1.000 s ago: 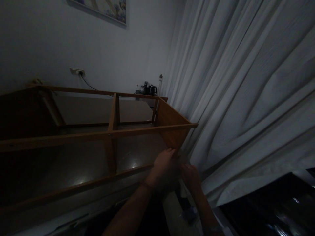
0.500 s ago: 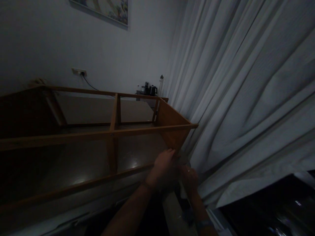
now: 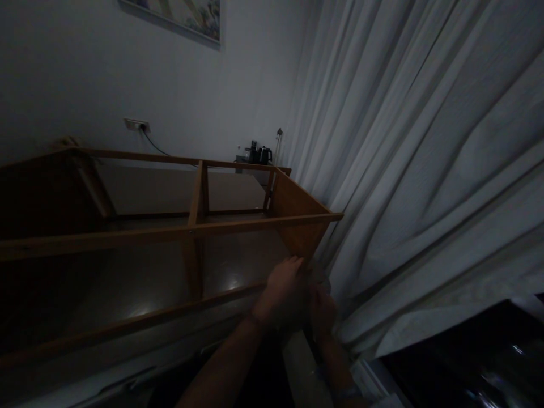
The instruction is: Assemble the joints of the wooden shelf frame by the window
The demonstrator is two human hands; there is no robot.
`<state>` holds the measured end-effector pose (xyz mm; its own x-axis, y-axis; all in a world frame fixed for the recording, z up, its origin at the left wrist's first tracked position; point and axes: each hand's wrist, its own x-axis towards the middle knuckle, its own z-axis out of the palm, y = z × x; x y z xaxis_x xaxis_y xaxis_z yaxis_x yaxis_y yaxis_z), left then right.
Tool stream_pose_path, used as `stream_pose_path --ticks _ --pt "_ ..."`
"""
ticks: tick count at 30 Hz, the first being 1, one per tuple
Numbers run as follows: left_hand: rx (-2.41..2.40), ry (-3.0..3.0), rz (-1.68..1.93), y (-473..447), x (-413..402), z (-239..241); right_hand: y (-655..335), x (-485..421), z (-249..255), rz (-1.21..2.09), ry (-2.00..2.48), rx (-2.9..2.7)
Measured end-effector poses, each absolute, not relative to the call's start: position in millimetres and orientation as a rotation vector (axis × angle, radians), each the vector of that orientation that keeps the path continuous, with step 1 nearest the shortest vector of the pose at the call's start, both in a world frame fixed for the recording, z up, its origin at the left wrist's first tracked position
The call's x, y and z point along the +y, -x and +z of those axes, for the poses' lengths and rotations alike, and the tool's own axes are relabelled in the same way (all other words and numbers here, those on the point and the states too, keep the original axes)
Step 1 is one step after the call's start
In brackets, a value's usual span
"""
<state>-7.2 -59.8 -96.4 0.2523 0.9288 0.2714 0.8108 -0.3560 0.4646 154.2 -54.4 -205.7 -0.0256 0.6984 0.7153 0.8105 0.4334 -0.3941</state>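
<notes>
A long wooden furniture frame (image 3: 250,224) with rails, a middle post and a solid end panel (image 3: 297,205) stretches across the left and middle of the dim view. My left hand (image 3: 284,280) is closed around the frame's lower right corner, its fingertips against the wood beneath the end panel. Just to its right, my right hand (image 3: 323,310) is curled closed by the same corner. Whatever its fingers hold is hidden in the shadow and blur.
White curtains (image 3: 408,170) hang close along the right side. A black kettle (image 3: 265,155) stands by the back wall, near a wall socket (image 3: 136,124) with a plugged-in cable. A picture (image 3: 182,20) hangs above. A pale board-like surface (image 3: 304,368) lies under my forearms.
My right hand has shifted slightly left and turned, still by the corner. The left hand and the wooden frame stay nearly where they were.
</notes>
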Motion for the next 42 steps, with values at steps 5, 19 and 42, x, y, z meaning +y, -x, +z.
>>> stream_pose_path --ticks 5,19,42 --pt "1.645 -2.276 0.749 7.3 -60.3 -95.2 -147.2 -60.3 -202.6 -0.016 1.316 -1.696" --pt "1.651 -2.261 0.739 7.4 -56.5 -100.8 -158.8 -64.1 -180.6 -0.369 1.288 -1.949" --pt "1.595 -2.273 0.877 8.5 -56.0 -104.6 -186.2 -66.6 -170.8 -0.768 1.192 -2.115"
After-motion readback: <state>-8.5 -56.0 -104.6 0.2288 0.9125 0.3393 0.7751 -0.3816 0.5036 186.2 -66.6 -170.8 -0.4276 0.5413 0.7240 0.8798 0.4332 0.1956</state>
